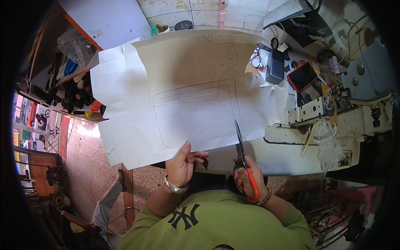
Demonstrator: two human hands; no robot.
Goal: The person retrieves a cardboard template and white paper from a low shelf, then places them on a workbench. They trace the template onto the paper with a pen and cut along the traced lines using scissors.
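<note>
A large white paper sheet lies across the work table, with thin curved outlines drawn on it. Its far part is covered by a tan paper piece that has similar lines and dots. My left hand holds the sheet's near edge, thumb on top and fingers below. A small dark brown piece shows by those fingertips; whether they hold it I cannot tell. In my right hand are scissors with orange handles. Their blades point away from me, with the tips over the sheet near a drawn line.
A sewing machine stands at the right. Near it lie a dark blue box, a red-edged phone and a clear plastic bag. A cluttered shelf is at the left. Below it, another person's leg shows.
</note>
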